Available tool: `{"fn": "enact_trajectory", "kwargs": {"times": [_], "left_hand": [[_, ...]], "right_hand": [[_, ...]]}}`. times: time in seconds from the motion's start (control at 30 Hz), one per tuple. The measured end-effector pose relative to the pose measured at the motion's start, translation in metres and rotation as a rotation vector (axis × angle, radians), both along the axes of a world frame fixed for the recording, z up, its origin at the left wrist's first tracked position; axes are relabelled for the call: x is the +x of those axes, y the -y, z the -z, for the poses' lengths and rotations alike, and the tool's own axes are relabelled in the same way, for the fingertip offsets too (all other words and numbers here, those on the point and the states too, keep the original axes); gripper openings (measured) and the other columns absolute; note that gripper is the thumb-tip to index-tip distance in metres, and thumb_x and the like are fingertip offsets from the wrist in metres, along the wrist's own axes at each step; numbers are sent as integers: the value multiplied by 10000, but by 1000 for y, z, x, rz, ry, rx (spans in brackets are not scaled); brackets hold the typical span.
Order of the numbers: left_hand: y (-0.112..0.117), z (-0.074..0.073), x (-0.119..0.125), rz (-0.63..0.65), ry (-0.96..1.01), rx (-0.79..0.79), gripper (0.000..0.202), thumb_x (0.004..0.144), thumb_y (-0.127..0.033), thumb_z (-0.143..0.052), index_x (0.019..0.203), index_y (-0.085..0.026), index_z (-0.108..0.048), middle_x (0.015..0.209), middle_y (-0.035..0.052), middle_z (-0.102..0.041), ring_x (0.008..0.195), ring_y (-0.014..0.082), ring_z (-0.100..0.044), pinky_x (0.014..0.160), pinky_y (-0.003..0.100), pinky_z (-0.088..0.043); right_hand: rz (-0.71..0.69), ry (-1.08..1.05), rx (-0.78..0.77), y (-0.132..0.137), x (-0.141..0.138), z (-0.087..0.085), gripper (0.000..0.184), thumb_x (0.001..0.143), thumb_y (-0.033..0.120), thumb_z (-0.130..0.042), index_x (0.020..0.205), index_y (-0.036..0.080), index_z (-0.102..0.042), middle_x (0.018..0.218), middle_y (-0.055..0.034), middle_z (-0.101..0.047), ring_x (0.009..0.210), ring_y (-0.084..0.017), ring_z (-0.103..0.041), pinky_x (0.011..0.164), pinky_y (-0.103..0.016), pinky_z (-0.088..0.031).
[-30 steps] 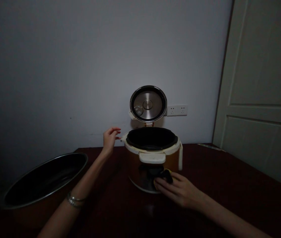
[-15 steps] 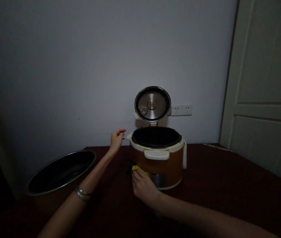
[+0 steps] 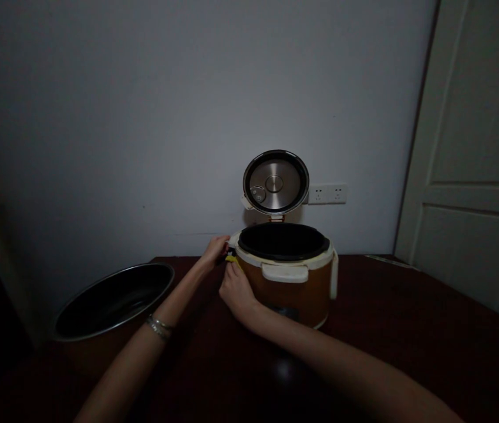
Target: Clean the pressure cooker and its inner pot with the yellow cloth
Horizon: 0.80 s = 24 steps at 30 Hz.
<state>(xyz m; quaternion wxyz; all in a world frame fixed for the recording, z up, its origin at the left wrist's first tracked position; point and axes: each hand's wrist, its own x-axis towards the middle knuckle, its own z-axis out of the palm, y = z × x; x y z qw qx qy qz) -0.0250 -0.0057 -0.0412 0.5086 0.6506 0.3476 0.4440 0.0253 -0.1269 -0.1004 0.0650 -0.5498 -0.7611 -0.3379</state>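
A rice cooker (image 3: 296, 288) with an orange-brown body and white rim stands on the dark red table, its lid (image 3: 276, 183) raised. My left hand (image 3: 216, 249) is closed at the white side handle (image 3: 234, 238) on the cooker's left; its fingertips are partly hidden. Just below, my right hand (image 3: 237, 292) pinches a yellow and dark cloth (image 3: 231, 258) against the cooker's left side, under that handle. My right wrist covers part of the dark front panel (image 3: 285, 312).
A large dark inner pot (image 3: 115, 302) with a shiny rim sits at the left, beside my left forearm. Behind the cooker is a wall with a white socket plate (image 3: 327, 194). A pale door (image 3: 474, 147) stands to the right of the table (image 3: 373, 329).
My right hand has carried the cloth from the cooker's lower front up and left to beneath the side handle. My left hand has come in from beside the cooker to that handle.
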Motion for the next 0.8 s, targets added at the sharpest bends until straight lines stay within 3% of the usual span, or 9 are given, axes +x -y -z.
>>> {"fn": "enact_trajectory", "kwargs": {"times": [0.17, 0.37, 0.57, 0.67, 0.8], "left_hand": [[-1, 0, -3, 48, 0, 23, 230, 675, -340, -588, 561, -178, -472, 428, -68, -397, 327, 39, -278, 359, 193, -162], [-2, 4, -2, 43, 20, 70, 215, 671, -350, -571, 568, -175, -497, 422, -63, -393, 339, 49, -294, 363, 201, -169], [3, 10, 1, 24, 54, 119, 259, 699, -407, -544, 596, -174, -496, 412, -63, -387, 352, 50, -304, 373, 181, -195], [3, 13, 4, 41, 66, 126, 269, 734, -431, -501, 630, -183, -488, 392, -79, -356, 331, 52, -279, 364, 177, -193], [2, 18, 12, 30, 96, 129, 248, 786, -418, -440, 678, -196, -465, 402, -87, -357, 323, 64, -302, 356, 172, -215]], "right_hand": [[-45, 46, -63, 10, 3, 31, 207, 761, 123, -655, 918, 4, -718, 1040, -212, -692, 1098, -304, -567, 1014, -458, -382], [-332, 132, 44, 66, 56, 67, 127, 840, 137, -578, 864, 87, -692, 871, -89, -699, 886, -195, -590, 876, -325, -467], [-580, 117, 123, 122, 141, 66, 263, 939, 112, -399, 915, 177, -653, 776, -8, -689, 819, -121, -592, 896, -308, -425], [-566, 109, 140, 143, 184, 66, 273, 929, 108, -415, 1031, 220, -642, 923, -13, -715, 851, -123, -596, 902, -348, -405], [-490, 125, 254, 155, 223, 68, 255, 921, 113, -426, 966, 211, -657, 955, -22, -714, 802, -151, -582, 854, -382, -393]]}}
